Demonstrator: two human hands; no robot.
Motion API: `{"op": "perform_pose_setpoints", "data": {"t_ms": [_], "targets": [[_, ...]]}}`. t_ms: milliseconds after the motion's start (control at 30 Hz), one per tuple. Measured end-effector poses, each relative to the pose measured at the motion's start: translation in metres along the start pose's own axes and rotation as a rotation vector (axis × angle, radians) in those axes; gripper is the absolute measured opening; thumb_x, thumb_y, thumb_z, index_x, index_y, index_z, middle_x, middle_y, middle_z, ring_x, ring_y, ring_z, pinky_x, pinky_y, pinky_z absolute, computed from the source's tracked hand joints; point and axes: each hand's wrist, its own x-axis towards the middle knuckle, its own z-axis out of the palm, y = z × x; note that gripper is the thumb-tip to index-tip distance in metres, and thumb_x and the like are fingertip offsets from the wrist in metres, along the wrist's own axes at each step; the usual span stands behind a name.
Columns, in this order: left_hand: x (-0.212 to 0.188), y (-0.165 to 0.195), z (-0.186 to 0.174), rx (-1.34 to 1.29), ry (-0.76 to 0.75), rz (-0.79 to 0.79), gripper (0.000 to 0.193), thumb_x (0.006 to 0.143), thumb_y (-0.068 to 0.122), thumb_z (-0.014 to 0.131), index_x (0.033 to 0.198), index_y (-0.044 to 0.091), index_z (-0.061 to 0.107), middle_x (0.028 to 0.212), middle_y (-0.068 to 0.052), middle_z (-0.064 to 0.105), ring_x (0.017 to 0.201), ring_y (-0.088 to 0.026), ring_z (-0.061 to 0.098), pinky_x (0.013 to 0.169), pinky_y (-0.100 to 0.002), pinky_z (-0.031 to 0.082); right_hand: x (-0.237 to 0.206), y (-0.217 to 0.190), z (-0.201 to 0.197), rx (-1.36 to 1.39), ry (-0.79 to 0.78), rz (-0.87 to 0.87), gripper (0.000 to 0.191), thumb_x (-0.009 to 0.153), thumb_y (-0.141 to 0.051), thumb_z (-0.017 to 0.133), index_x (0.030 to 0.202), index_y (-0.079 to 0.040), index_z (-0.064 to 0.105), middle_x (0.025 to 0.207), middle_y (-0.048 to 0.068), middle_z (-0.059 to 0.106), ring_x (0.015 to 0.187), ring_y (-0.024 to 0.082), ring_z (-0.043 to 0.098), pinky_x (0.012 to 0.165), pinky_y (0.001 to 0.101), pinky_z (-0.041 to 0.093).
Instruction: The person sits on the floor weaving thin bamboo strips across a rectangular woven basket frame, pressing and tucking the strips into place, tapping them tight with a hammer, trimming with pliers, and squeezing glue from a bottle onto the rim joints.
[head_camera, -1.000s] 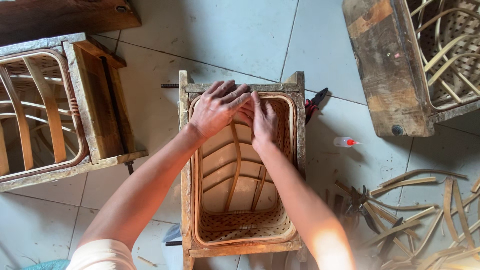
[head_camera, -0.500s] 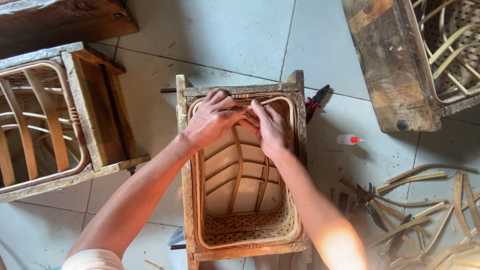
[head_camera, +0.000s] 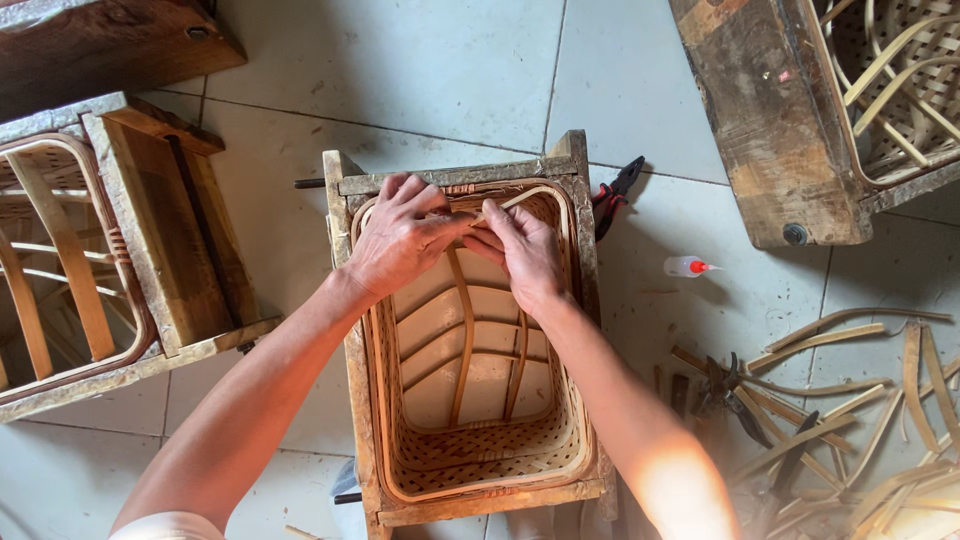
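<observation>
Both hands, left hand and right hand, pinch a bamboo strip at the basket rim's far edge, inside the wooden frame

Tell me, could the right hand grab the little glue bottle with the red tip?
Probably yes. The right hand is on the basket's rim strip, and the little bottle lies on bare tile to its right, beyond the wooden frame, nothing covering it.
</observation>
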Motion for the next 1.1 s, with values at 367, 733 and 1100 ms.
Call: {"op": "perform_pose_setpoints", "data": {"t_ms": [367, 733, 1100], "targets": [[-0.002, -0.005, -0.001, -0.026, -0.012, -0.003, 0.019, 0.086, 0.02, 0.081, 0.104, 0.016, 0.08, 0.093, 0.0, 0.058, 0.098, -0.023, 0.054, 0.1, -0.043, 0.042, -0.001, 0.006, 0.006, -0.095, 0.05, -0.04, 0.022, 0.098, -0.028, 0.07, 0.098, -0.006, 0.067, 0.093, 0.007, 0.073, 0.084, 0.016, 0.074, 0.079, 0.0341, 0.065], [0.002, -0.003, -0.001, -0.009, 0.045, -0.026, 0.014, 0.086, 0.024, 0.082, 0.097, 0.017, 0.081, 0.088, 0.001, 0.056, 0.094, -0.022, 0.053, 0.098, -0.044, 0.041, 0.001, 0.007, 0.009, -0.148, 0.102, -0.092, 0.022, 0.099, -0.026, 0.069, 0.098, -0.004, 0.069, 0.094, 0.006, 0.072, 0.082, 0.015, 0.074, 0.079, 0.0341, 0.067], [0.01, -0.008, 0.014, 0.086, -0.153, -0.049, 0.02, 0.083, 0.026, 0.08, 0.093, 0.01, 0.077, 0.149, -0.004, 0.058, 0.143, -0.034, 0.045, 0.115, -0.056, 0.033, -0.033, -0.031, 0.009, -0.886, 0.16, -0.051, 0.024, 0.097, -0.028, 0.067, 0.104, -0.006, 0.075, 0.09, 0.007, 0.078, 0.074, 0.019, 0.077, 0.065, 0.0322, 0.065]]}}
